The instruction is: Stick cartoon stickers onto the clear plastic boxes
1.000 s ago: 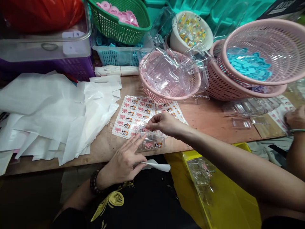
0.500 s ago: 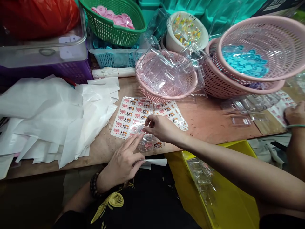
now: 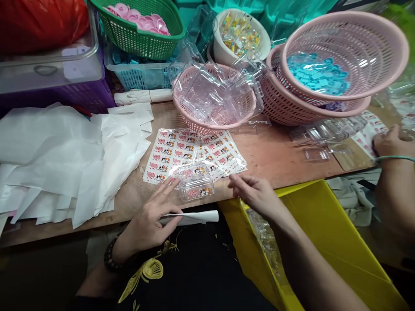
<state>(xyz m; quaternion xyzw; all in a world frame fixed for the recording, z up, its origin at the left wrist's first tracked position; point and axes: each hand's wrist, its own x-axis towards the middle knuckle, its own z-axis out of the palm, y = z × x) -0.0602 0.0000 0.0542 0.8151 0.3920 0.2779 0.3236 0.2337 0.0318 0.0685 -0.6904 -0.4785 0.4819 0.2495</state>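
The small clear box [image 3: 196, 187] sits at the table's [image 3: 279, 157] near edge, 2 stickers apparently on it already. The left hand [image 3: 152, 218] pinches a white backing strip [image 3: 191, 217]; the right hand [image 3: 254, 193] hovers open, empty. Sticker sheets [image 3: 194, 151] remain unused.
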